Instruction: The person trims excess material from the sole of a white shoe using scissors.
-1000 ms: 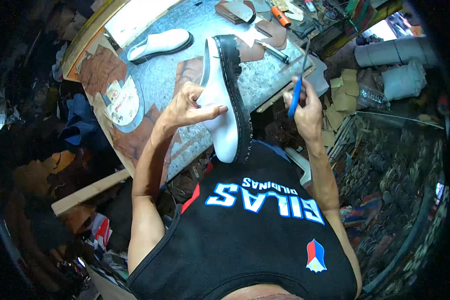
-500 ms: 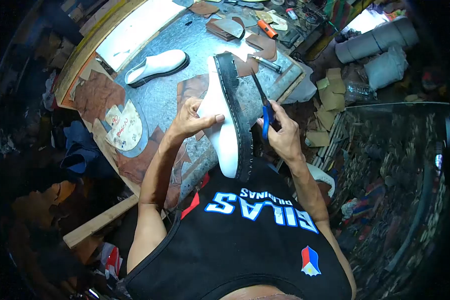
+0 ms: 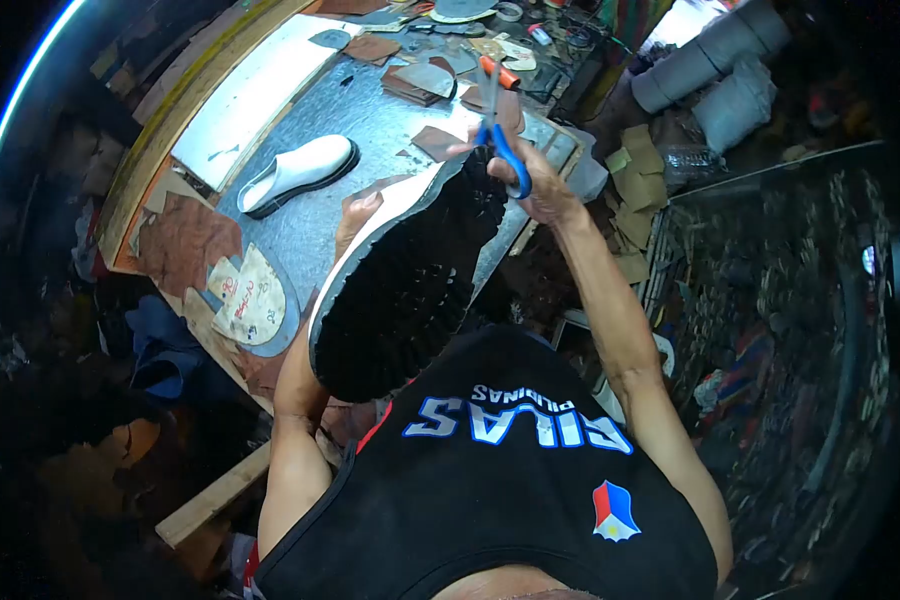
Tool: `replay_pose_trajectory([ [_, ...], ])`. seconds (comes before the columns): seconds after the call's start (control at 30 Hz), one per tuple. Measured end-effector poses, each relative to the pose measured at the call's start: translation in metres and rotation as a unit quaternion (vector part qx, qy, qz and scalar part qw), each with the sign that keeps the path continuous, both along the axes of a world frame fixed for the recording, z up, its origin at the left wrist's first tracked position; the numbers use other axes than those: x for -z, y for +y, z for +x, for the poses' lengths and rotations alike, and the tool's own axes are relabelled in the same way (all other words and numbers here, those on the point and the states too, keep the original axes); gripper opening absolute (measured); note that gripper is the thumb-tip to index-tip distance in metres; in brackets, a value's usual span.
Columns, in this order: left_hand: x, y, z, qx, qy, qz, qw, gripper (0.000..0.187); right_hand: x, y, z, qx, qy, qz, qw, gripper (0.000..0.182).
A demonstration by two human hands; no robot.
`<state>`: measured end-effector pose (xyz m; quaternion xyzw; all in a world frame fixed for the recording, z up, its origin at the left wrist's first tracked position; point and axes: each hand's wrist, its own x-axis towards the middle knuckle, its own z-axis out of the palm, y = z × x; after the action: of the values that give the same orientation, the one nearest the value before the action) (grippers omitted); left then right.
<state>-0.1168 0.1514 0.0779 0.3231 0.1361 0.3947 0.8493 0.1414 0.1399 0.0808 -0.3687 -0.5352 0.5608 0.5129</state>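
The right hand (image 3: 545, 188), its forearm angled up and inward from the elbow, is closed around the blue handles of a pair of scissors (image 3: 515, 170), blades upward, beside the upper end of a white shoe with a thick black ridged sole (image 3: 400, 285). The left hand (image 3: 360, 208) is clamped on that shoe from behind, largely hidden by it, with the arm bent; the shoe is held tilted between the torso and the metal-topped workbench (image 3: 315, 235), its underside toward the camera. A white slip-on shoe with a black sole (image 3: 305, 172) rests toward the workbench's left side, near the long white panel (image 3: 245, 100). Close to the near-left edge lie a cream pattern piece with red writing (image 3: 253, 305) and brown leather pieces (image 3: 185, 240). Beyond the right corner sits a pale stuffed plastic sack (image 3: 735, 108), contents not discernible
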Motion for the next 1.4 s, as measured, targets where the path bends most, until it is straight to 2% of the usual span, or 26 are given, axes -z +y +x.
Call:
replay_pose_trajectory([
  [0.03, 0.003, 0.002, 0.001, 0.001, -0.035, -0.015, 0.999, 0.063, -0.005, -0.004, -0.008, 0.003, -0.002, 0.001, 1.000, 0.065],
  [0.07, 0.005, 0.004, 0.000, 0.001, -0.069, -0.030, 0.997, 0.063, -0.010, -0.012, -0.019, 0.010, 0.093, -0.051, 0.994, 0.060],
  [0.13, 0.007, 0.009, -0.003, 0.000, -0.132, -0.059, 0.989, 0.061, -0.010, -0.020, -0.040, 0.024, 0.286, -0.128, 0.949, 0.048],
  [0.17, 0.008, 0.010, -0.004, 0.000, -0.162, -0.076, 0.984, 0.060, -0.009, -0.023, -0.048, 0.026, 0.289, -0.127, 0.949, 0.048],
  [0.23, 0.009, 0.011, -0.005, 0.000, -0.219, -0.109, 0.969, 0.059, -0.021, -0.033, -0.068, 0.038, 0.428, -0.238, 0.871, 0.038],
  [0.27, 0.007, 0.013, -0.005, 0.002, -0.247, -0.123, 0.961, 0.058, -0.025, -0.038, -0.076, 0.062, 0.418, -0.254, 0.870, 0.035],
  [0.3, -0.004, 0.016, 0.008, 0.037, -0.279, -0.023, 0.959, 0.052, -0.025, -0.041, -0.079, -0.002, 0.448, -0.240, 0.861, 0.035],
  [0.37, 0.009, 0.017, 0.007, -0.027, -0.143, 0.054, 0.988, 0.052, -0.027, -0.048, -0.084, 0.002, 0.476, -0.226, 0.850, 0.034],
  [0.43, 0.014, 0.021, 0.010, -0.062, -0.124, 0.072, 0.988, 0.051, -0.034, -0.052, -0.086, 0.035, 0.459, -0.215, 0.861, 0.031],
  [0.5, 0.015, 0.020, 0.015, -0.203, -0.038, 0.093, 0.974, 0.053, -0.039, -0.057, -0.089, 0.065, 0.438, -0.208, 0.872, 0.029],
  [0.53, 0.015, 0.023, 0.020, -0.248, -0.056, 0.109, 0.961, 0.049, -0.041, -0.060, -0.091, 0.072, 0.422, -0.215, 0.878, 0.031],
  [0.57, 0.013, 0.022, 0.022, -0.250, -0.054, 0.112, 0.960, 0.049, -0.044, -0.062, -0.093, 0.079, 0.405, -0.221, 0.884, 0.033],
  [0.63, 0.008, 0.021, 0.022, -0.423, 0.095, 0.262, 0.862, 0.041, -0.047, -0.065, -0.095, 0.081, 0.410, -0.229, 0.879, 0.033],
  [0.7, 0.012, 0.021, 0.014, -0.471, 0.264, 0.392, 0.745, 0.032, -0.047, -0.066, -0.097, 0.056, 0.429, -0.251, 0.866, 0.032],
  [0.77, 0.017, 0.018, 0.031, -0.454, 0.061, 0.293, 0.839, 0.034, -0.043, -0.067, -0.098, 0.041, 0.426, -0.266, 0.864, 0.026],
  [0.8, 0.025, 0.025, 0.026, -0.456, 0.060, 0.295, 0.837, 0.034, -0.042, -0.069, -0.097, 0.029, 0.424, -0.268, 0.864, 0.025],
  [0.83, 0.035, 0.034, 0.017, -0.486, 0.185, 0.491, 0.700, 0.040, -0.042, -0.070, -0.096, 0.017, 0.422, -0.271, 0.865, 0.024],
  [0.87, 0.046, 0.043, 0.007, -0.479, 0.295, 0.649, 0.511, 0.046, -0.045, -0.070, -0.095, 0.042, 0.416, -0.279, 0.865, 0.024],
  [0.9, 0.037, 0.045, -0.002, -0.479, 0.294, 0.650, 0.511, 0.046, -0.049, -0.070, -0.093, 0.043, 0.416, -0.277, 0.865, 0.024],
  [0.97, -0.001, 0.039, -0.014, -0.336, 0.363, 0.789, 0.366, 0.063, -0.056, -0.072, -0.086, 0.110, 0.330, -0.247, 0.904, 0.038],
  [1.0, -0.020, 0.030, -0.010, -0.302, 0.374, 0.754, 0.448, 0.073, -0.058, -0.072, -0.083, 0.106, 0.316, -0.235, 0.913, 0.041],
  [1.17, -0.006, 0.052, -0.027, -0.328, 0.382, 0.740, 0.446, 0.084, -0.072, -0.076, -0.088, 0.063, 0.267, -0.191, 0.942, 0.042],
  [1.27, -0.008, 0.050, -0.024, -0.351, 0.384, 0.714, 0.468, 0.089, -0.073, -0.077, -0.080, 0.037, 0.231, -0.184, 0.955, 0.047],
  [1.33, -0.006, 0.050, -0.025, -0.353, 0.378, 0.713, 0.474, 0.088, -0.071, -0.083, -0.076, 0.065, 0.110, -0.154, 0.980, 0.055],
  [1.37, -0.004, 0.049, -0.027, -0.355, 0.374, 0.711, 0.477, 0.088, -0.065, -0.087, -0.071, 0.065, 0.109, -0.155, 0.980, 0.055],
  [1.4, -0.001, 0.049, -0.028, -0.373, 0.377, 0.712, 0.461, 0.084, -0.055, -0.092, -0.064, 0.098, 0.048, -0.146, 0.983, 0.055],
])
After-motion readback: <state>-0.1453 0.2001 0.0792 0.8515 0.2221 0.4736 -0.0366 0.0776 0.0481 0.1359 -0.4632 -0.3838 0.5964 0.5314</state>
